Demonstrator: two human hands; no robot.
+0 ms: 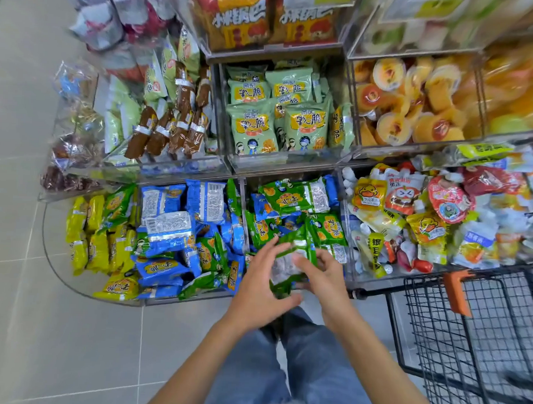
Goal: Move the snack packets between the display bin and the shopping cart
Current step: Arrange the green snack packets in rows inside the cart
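Head cam: display bin, shopping cart, two hands on one packet.
Clear bin is piled with loose packets in green and blue, and the black wire cart sits just to its right. Left hand and right hand meet over the bin's front edge, each grip clamped on the same green snack packet, left thumb under it.

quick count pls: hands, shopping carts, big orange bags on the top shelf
hands: 2, left hand and right hand, both gripping green packets
shopping cart: 1
big orange bags: 2
total: 5
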